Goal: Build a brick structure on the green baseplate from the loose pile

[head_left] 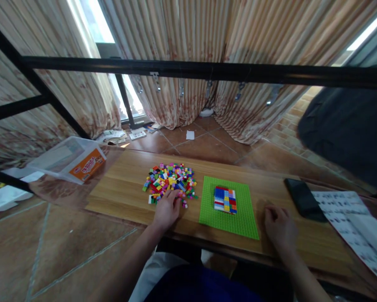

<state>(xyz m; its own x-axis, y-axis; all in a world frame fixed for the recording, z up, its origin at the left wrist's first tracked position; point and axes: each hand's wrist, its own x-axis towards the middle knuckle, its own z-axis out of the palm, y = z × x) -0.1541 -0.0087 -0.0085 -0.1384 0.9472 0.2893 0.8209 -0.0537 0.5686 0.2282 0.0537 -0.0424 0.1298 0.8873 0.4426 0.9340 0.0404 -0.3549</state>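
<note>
My left hand [168, 209] reaches into the near edge of a pile of small coloured toy bricks [171, 178]. Its thumb and fingers are drawn together among the bricks, and what lies between the fingertips is too small to make out. Right of the pile lies a green baseplate [247, 218]. On its middle sits a flat block of built-up bricks [225, 200] in blue, white, red, yellow and orange. My right hand [281, 228] rests on the wooden board just right of the baseplate, fingers curled in a loose fist, with nothing visible in it.
A dark phone [305, 199] and a printed sheet [349, 222] lie to the right. At the left stands a clear plastic box [71, 157] with an orange label. A black metal bar [188, 69] crosses beyond the wooden board [119, 184], before the curtains.
</note>
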